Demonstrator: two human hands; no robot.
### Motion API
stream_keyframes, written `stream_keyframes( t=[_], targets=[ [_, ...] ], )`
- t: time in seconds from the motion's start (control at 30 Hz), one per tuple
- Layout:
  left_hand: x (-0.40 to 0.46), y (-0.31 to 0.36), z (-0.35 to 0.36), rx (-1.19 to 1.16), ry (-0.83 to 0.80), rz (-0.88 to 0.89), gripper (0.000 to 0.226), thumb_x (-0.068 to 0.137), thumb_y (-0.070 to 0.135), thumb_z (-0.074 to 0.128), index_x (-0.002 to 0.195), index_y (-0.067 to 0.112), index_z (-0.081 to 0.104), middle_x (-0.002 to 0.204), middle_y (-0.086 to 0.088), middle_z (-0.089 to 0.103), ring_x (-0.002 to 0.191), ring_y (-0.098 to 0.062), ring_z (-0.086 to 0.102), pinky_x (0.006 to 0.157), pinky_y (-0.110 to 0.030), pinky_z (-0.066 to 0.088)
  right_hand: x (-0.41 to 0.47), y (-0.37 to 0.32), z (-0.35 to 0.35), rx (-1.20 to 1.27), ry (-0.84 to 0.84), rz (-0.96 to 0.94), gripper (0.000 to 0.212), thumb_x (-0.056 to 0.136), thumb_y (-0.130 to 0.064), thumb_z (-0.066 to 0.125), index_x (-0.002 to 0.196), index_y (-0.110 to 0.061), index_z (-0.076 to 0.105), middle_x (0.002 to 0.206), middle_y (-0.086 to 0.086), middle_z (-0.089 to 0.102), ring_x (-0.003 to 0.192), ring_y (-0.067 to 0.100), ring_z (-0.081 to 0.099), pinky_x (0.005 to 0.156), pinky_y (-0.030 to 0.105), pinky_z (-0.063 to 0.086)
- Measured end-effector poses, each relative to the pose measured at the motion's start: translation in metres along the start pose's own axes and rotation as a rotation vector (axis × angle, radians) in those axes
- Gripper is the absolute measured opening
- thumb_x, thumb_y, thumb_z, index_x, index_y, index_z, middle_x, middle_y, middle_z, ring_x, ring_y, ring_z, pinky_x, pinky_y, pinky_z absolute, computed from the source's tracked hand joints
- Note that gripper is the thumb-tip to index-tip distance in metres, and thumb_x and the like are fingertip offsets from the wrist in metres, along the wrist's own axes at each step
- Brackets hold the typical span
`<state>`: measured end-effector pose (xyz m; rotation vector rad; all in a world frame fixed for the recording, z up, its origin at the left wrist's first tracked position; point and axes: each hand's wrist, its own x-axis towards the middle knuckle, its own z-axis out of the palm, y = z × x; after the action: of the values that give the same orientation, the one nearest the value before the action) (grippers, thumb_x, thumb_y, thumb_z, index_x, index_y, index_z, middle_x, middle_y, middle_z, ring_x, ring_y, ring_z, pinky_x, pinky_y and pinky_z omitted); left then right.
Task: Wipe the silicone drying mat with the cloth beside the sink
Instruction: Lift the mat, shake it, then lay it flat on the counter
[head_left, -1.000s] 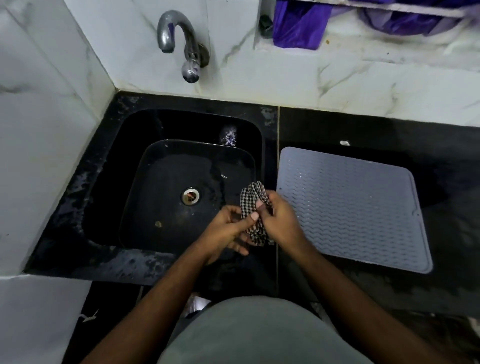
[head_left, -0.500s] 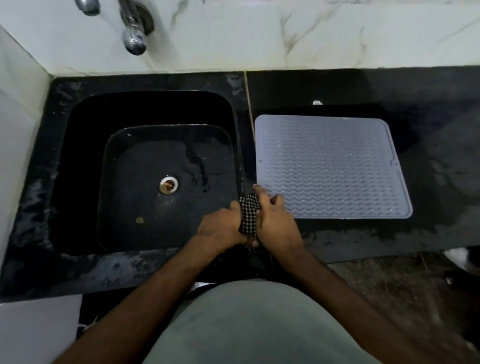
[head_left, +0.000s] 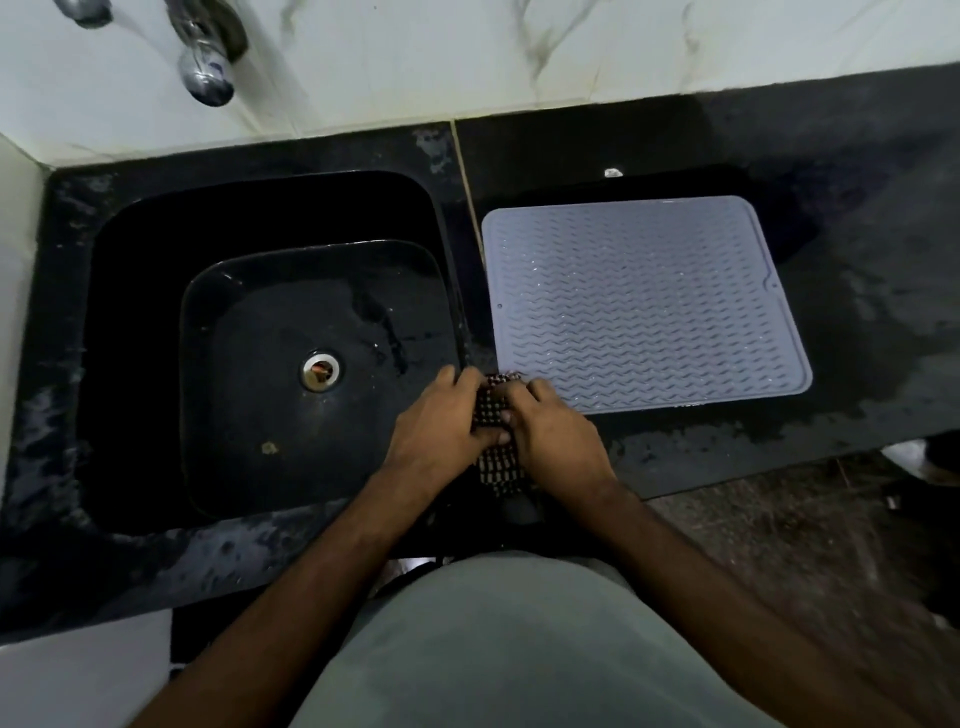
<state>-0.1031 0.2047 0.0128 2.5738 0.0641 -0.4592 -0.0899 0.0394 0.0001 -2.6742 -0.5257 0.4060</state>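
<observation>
A grey silicone drying mat (head_left: 644, 301) with a wavy ribbed surface lies flat on the black counter, right of the sink. A bunched black-and-white checked cloth (head_left: 496, 441) sits between my two hands at the mat's near-left corner, over the strip between sink and mat. My left hand (head_left: 441, 421) grips the cloth from the left. My right hand (head_left: 553, 423) grips it from the right, fingers curled over it next to the mat's edge. Most of the cloth is hidden by my hands.
The black sink (head_left: 270, 358) with a metal drain (head_left: 321, 369) fills the left side, and a chrome tap (head_left: 205, 57) hangs from the marble wall above it. The wet black counter (head_left: 857, 260) extends right of the mat. A small white scrap (head_left: 613, 172) lies behind the mat.
Both hands carried the cloth from above the sink's right rim to the near-left corner of the mat. The view tilted downward and shifted, so the tap moved toward the top edge.
</observation>
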Motion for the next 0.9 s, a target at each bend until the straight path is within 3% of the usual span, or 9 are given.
stream_keyframes(
  t=[0.13, 0.23, 0.4, 0.63, 0.9],
  targets=[
    [0.014, 0.006, -0.003, -0.174, 0.145, 0.024, 0.024, 0.09, 0.039, 0.07, 0.108, 0.03, 0.058, 0.108, 0.009, 0.054, 0.098, -0.014, 0.059, 0.083, -0.044, 0.055, 0.006, 0.016, -0.013, 0.011, 0.102, -0.001, 0.029, 0.103, -0.033, 0.045, 0.131, -0.026, 0.051, 0.114, 0.002, 0.053, 0.087, 0.026, 0.064, 0.064, 0.04, 0.052],
    [0.03, 0.018, -0.007, -0.293, 0.239, 0.042, 0.014, 0.089, 0.03, 0.072, 0.099, 0.026, 0.063, 0.096, 0.01, 0.057, 0.087, -0.009, 0.06, 0.08, -0.042, 0.056, 0.014, 0.032, -0.03, 0.028, 0.189, 0.066, 0.031, 0.102, -0.034, 0.047, 0.132, -0.027, 0.051, 0.117, 0.004, 0.053, 0.091, 0.029, 0.065, 0.067, 0.043, 0.055],
    [0.062, 0.057, -0.017, -0.355, 0.292, 0.079, 0.018, 0.09, 0.026, 0.072, 0.106, 0.021, 0.066, 0.099, 0.005, 0.06, 0.088, -0.01, 0.062, 0.083, -0.037, 0.057, 0.032, 0.063, -0.062, 0.049, 0.254, 0.148, 0.041, 0.101, -0.035, 0.05, 0.14, -0.024, 0.046, 0.12, 0.006, 0.052, 0.095, 0.032, 0.064, 0.072, 0.05, 0.056],
    [0.12, 0.111, -0.012, -0.353, 0.305, -0.096, 0.05, 0.091, 0.037, 0.07, 0.132, 0.011, 0.056, 0.129, -0.01, 0.056, 0.116, -0.025, 0.059, 0.098, -0.042, 0.052, 0.048, 0.141, -0.107, 0.029, 0.254, 0.223, 0.047, 0.101, -0.031, 0.052, 0.145, -0.017, 0.044, 0.129, 0.01, 0.051, 0.106, 0.03, 0.06, 0.083, 0.046, 0.054],
    [0.148, 0.171, 0.027, -0.356, 0.313, -0.163, 0.053, 0.091, 0.036, 0.072, 0.135, 0.011, 0.055, 0.128, -0.01, 0.057, 0.116, -0.024, 0.059, 0.099, -0.041, 0.051, 0.053, 0.24, -0.142, 0.074, 0.237, 0.253, 0.045, 0.1, -0.026, 0.053, 0.143, -0.013, 0.047, 0.128, 0.014, 0.052, 0.106, 0.035, 0.059, 0.084, 0.048, 0.053]
  ],
)
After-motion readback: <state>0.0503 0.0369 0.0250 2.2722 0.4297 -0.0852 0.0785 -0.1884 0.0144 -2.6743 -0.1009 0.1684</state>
